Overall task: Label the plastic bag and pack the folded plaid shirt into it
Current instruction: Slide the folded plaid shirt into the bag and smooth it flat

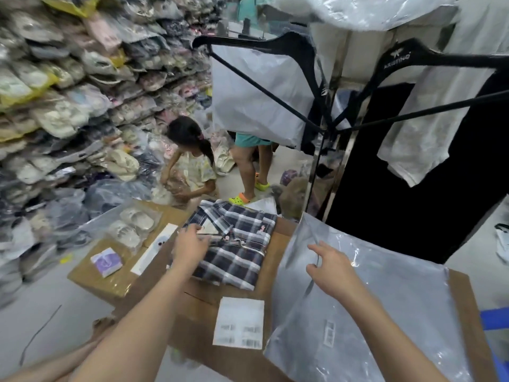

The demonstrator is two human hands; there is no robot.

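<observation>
Setting: storeroom, bagged goods [68,86] stacked high along left wall; black hangers [275,86] and pale garments hung upper right.
Surface: brown cardboard boxes [198,307] used as worktop, pushed together at centre.
Plaid shirt [234,249]: folded, dark blue and white check, laid flat on far part of cardboard, collar pointed away.
Left hand [190,248]: palm down on shirt's left edge near collar, fingers curled over cloth; whether gripped or only pressed, could not tell.
Plastic bag [385,293]: clear and glossy, spread flat over right side of boxes, just beside shirt; small barcode sticker [329,332] seen on its near part.
Right hand [329,267]: fingers spread and relaxed above bag, nothing held; contact with plastic could not be told.
Label sheet [239,323]: white, barcodes blurred, lay on cardboard between both forearms, touching bag's left edge.
Left of shirt: long white strip [154,250], small purple packet [106,261], pale sandals in clear bag [132,224].
Background: two people [220,161] on floor beyond boxes, one crouched, one standing.
</observation>
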